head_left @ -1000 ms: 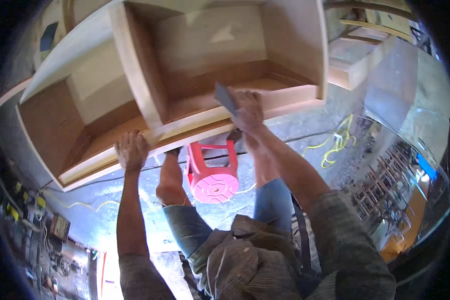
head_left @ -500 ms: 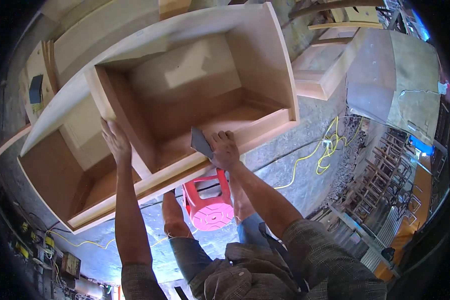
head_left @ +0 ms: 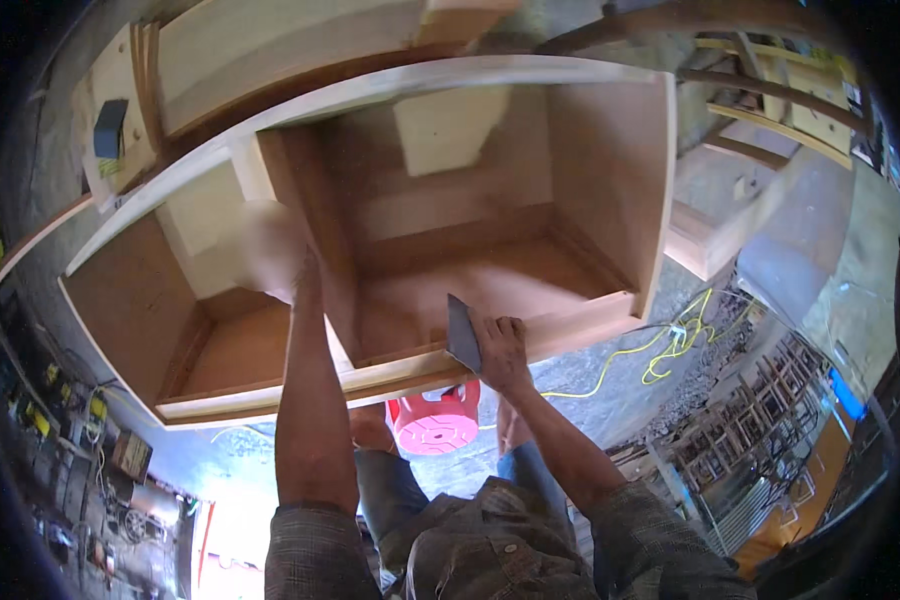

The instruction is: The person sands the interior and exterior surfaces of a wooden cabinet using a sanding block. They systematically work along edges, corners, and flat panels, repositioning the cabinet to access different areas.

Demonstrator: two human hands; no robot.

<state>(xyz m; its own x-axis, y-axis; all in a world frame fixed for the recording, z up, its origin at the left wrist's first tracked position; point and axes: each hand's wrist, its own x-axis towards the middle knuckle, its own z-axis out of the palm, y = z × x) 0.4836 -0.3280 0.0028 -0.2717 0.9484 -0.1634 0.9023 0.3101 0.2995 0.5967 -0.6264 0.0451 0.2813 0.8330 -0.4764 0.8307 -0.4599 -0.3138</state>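
A wooden cabinet frame point(head_left: 540, 375) with two open compartments lies before me. Its upright divider point(head_left: 305, 190) separates a small left compartment from a larger right one. My right hand point(head_left: 503, 355) rests on the near rail and holds a dark grey sheet, which looks like sandpaper point(head_left: 462, 337), its free part standing up beside the fingers. My left hand point(head_left: 272, 245) is over the divider's front strip, smeared by motion, so its fingers cannot be made out.
A red plastic stool point(head_left: 438, 425) stands between my legs, below the near rail. A yellow cable point(head_left: 660, 350) lies coiled on the floor to the right. More wooden frames point(head_left: 710, 250) stand at the far right. A dark grey piece point(head_left: 110, 128) sits on boards at far left.
The view has shifted, so the cabinet appears farther right. My left hand has gone from resting on the divider to a blur of motion. My right hand still grips the sheet at the rail.
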